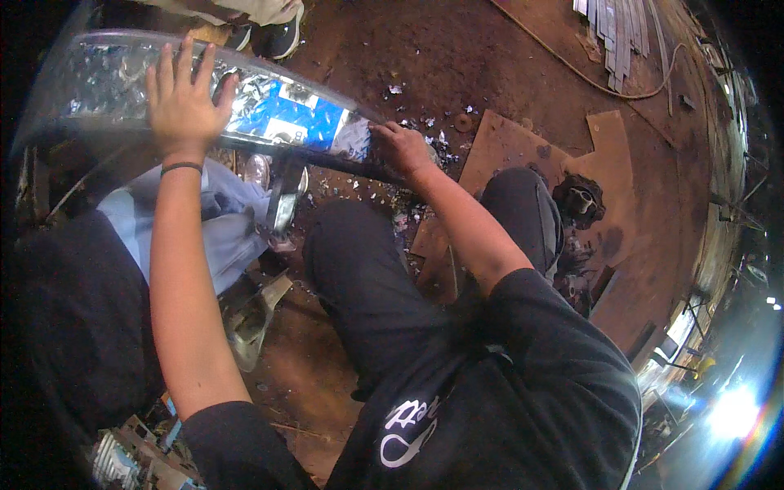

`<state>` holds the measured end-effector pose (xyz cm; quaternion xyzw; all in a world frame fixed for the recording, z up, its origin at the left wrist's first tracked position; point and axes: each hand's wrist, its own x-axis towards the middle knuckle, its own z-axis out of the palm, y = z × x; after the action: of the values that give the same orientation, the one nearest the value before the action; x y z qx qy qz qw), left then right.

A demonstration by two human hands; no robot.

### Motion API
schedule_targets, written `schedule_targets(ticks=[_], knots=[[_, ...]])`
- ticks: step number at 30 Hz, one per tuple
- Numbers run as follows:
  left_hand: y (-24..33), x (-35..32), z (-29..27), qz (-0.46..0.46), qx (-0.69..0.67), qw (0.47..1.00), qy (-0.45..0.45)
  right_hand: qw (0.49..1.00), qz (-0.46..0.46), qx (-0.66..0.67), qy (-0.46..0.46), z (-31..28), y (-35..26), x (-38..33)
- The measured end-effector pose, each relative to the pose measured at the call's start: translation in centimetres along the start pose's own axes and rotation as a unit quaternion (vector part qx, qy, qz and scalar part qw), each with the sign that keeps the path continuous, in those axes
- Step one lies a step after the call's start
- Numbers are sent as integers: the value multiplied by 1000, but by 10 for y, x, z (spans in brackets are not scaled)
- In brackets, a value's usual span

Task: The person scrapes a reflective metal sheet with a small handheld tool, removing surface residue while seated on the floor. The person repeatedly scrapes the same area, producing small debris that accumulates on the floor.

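Observation:
A long, shiny silver panel point(106, 82) with a crinkled surface lies across the upper left. Near its right part is a blue and white printed patch point(322, 122). My left hand point(188, 114) rests flat on the panel with its fingers spread, a dark band round the wrist. At the panel's right end, my right hand point(406, 151) is closed, fingers bent at the edge. Whatever it grips there is hidden. Below the panel runs a dark frame bar point(347, 165) with a metal leg point(283, 196).
Silvery scraps point(437, 140) litter the brown floor. At right lie a flat brown sheet point(633, 155) and a dark crumpled object point(578, 200). A hose point(563, 61) crosses near metal strips point(616, 33). Another person's shoe point(286, 37) is beyond the panel; a bright light point(733, 415) glares lower right.

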<state>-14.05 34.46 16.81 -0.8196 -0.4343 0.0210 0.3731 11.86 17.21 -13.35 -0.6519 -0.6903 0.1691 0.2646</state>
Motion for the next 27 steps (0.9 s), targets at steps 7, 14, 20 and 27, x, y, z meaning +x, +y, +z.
schedule_targets(ticks=[7,14,20,27], knots=[[0,0,9,-4,-9,1000,30,970,-115,-202,-72,11,21,16],[0,-3,7,-11,-1,1000,20,988,-56,-122,-73,9,14,10],[-1,-7,2,-17,11,1000,-13,1000,-19,22,-3,4,2,-10],[3,-1,-2,-20,0,1000,-18,999,-42,28,4,0,17,-6]])
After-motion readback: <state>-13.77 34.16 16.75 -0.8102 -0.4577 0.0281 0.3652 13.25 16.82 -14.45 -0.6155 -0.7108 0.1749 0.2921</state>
